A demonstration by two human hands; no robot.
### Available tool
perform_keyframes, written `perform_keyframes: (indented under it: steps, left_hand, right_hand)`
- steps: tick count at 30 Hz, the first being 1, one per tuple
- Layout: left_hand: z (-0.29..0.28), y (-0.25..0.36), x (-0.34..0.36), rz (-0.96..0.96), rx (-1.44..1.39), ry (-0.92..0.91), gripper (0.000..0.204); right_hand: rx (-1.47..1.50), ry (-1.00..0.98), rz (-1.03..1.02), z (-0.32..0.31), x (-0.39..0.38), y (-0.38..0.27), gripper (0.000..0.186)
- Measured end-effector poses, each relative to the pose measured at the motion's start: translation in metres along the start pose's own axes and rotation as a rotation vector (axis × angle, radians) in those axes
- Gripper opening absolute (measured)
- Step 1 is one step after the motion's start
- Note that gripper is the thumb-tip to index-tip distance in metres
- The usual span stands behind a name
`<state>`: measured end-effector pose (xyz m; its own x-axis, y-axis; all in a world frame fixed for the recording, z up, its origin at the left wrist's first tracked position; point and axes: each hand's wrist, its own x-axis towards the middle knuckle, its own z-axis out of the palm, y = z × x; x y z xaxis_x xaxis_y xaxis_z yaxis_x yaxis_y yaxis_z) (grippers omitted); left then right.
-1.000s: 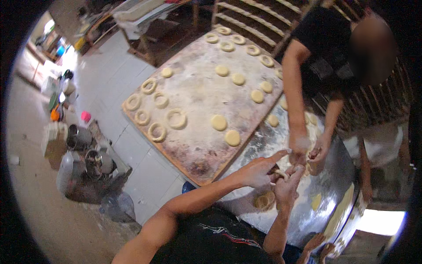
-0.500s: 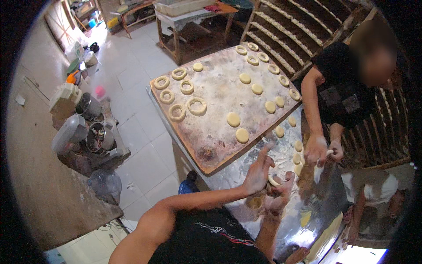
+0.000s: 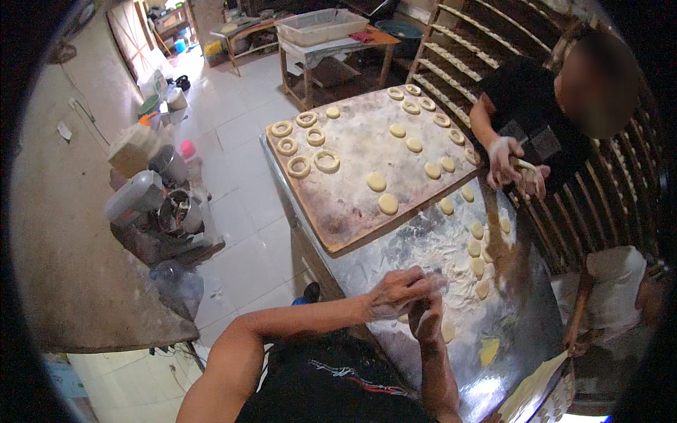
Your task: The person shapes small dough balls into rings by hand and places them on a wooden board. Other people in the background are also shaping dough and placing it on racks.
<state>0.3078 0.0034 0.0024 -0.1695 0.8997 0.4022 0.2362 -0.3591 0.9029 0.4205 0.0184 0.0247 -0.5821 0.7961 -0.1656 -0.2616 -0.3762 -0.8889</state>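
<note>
My left hand [image 3: 400, 292] is closed, its fingers curled over the top of my right hand [image 3: 426, 319]. Both meet just above the near edge of the floured metal table [image 3: 395, 254]. The dough ring that showed between them half a second ago is now hidden by the fingers. Flat dough rounds [image 3: 475, 248] lie in a loose line to the right of my hands, and another dough round [image 3: 448, 331] sits beside my right wrist. Beyond, a wooden board [image 3: 352, 218] carries dough rings [image 3: 326, 161] at its left and right, with plain rounds [image 3: 387, 204] between.
A co-worker [image 3: 522, 134] stands across the table, holding dough in both hands. Behind are racks [image 3: 458, 60] with rows of dough. Another person's arm [image 3: 582, 310] is at lower right, near a pale sheet [image 3: 532, 384]. Pots and a mixer [image 3: 134, 194] stand at left.
My left hand has come down and closed over my right; the dough between them went out of sight. The co-worker has lifted their hands with the dough off the table. The view has shifted.
</note>
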Motion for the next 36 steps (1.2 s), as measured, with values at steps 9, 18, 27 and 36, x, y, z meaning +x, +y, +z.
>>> perform_keyframes:
  steps: [9, 18, 27, 36]
  left_hand:
    - [-0.039, 0.009, -0.001, 0.250, 0.193, 0.257, 0.050]
    - [-0.100, -0.017, 0.003, 0.270, 0.260, 0.448, 0.040]
    - [-0.173, -0.039, 0.006, 0.067, 0.329, 0.465, 0.027]
    - [-0.223, -0.071, 0.023, -0.038, 0.380, 0.508, 0.041]
  right_hand:
    - [0.056, 0.005, 0.026, 0.028, 0.022, 0.016, 0.027]
    - [-0.295, -0.128, -0.087, 0.078, 0.067, 0.031, 0.027]
    - [-0.252, -0.033, -0.049, 0.143, 0.122, 0.056, 0.030]
    - [-0.506, -0.179, 0.069, 0.174, 0.178, 0.057, 0.020]
